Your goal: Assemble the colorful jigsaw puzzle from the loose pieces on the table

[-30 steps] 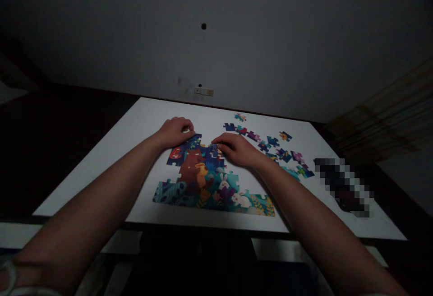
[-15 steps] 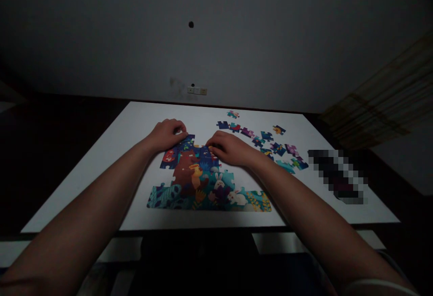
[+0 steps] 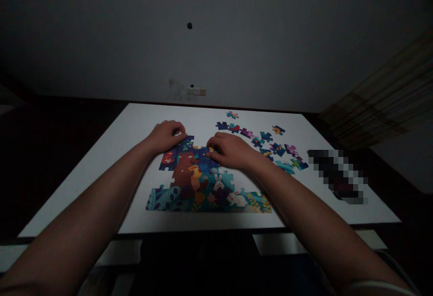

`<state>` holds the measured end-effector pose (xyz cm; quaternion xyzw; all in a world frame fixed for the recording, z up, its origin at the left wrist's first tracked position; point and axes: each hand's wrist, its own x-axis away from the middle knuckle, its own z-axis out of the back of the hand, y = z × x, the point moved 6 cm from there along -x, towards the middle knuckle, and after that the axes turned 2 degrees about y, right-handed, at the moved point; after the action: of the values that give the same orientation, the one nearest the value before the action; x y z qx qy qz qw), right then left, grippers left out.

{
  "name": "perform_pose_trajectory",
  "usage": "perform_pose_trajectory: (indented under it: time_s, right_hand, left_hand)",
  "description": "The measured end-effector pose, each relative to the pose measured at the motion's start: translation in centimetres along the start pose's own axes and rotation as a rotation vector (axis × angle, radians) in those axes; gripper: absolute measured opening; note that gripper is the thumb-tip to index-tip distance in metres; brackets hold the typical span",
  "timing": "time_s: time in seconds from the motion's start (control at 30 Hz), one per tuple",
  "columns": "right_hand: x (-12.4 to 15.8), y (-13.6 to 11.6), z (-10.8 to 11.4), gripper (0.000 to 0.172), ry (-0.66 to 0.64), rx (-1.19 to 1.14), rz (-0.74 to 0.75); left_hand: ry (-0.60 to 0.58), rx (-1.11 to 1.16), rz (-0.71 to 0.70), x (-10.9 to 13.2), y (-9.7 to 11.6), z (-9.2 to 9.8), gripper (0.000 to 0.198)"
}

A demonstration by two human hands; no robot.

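A partly joined jigsaw puzzle (image 3: 189, 187) with a brown bear, white rabbits and plants lies flat near the front of the white table. My left hand (image 3: 165, 136) is at its upper left corner, fingers curled and thumb tip pressed on a dark blue puzzle piece (image 3: 188, 141). At the upper right of the joined part, my right hand (image 3: 233, 150) has thumb and forefinger on either side of a puzzle piece (image 3: 212, 149), mostly hidden by the fingers. The other fingers of that hand are folded under.
Loose puzzle pieces (image 3: 277, 148) are scattered right of my right hand, several of them close together. One loose piece (image 3: 232, 114) lies toward the far edge. A dark pixelated object (image 3: 334, 176) rests at the table's right side. Behind the white table (image 3: 101, 151) stands a wall with sockets (image 3: 196, 91).
The thumb and forefinger of my right hand have parted slightly at the puzzle's upper edge. My left hand stays in place. The view has shifted a little.
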<state>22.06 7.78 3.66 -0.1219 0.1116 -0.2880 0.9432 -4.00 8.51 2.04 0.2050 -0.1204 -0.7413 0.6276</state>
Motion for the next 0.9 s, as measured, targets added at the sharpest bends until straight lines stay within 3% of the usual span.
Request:
perform_pose_trajectory:
  time_s: [0.9]
  right_hand:
    - [0.06, -0.15, 0.38, 0.025, -0.002, 0.062, -0.082]
  left_hand:
    - [0.006, 0.004, 0.004, 0.03, 0.09, -0.10, 0.033]
